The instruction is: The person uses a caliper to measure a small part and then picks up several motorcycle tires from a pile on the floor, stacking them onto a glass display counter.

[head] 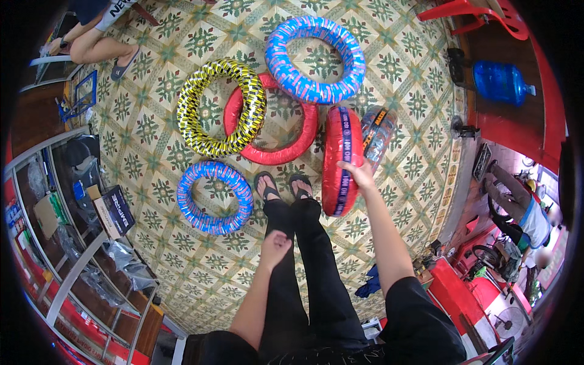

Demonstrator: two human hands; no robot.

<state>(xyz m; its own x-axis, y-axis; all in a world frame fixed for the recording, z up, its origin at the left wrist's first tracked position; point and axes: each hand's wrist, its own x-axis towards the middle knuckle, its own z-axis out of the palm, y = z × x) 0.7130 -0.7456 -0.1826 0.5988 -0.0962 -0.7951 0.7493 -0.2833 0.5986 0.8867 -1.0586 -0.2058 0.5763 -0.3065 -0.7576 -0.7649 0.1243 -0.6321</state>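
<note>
My right hand (360, 175) grips a red film-wrapped tire (335, 137) standing on its tread, a dark printed band around it. Fingers curled, my left hand (276, 248) hangs over my leg with nothing visible in it. Beyond the red tire another wrapped tire with a dark label (381, 130) stands close by. A large blue-and-pink wrapped tire (283, 59) lies at the top, overlapping a flat red wrapped ring (273, 156). The yellow-and-black wrapped tire (191, 109) also overlaps that ring. Left of my feet lies a smaller blue-and-pink wrapped tire (185, 191).
Metal-framed shelves (75, 278) with boxes and plastic bags line the left. A seated person's leg (98, 48) reaches in at the upper left. On the right are a red plastic chair (497, 20), a blue water jug (499, 82), a floor edge, and people near motorbikes outside.
</note>
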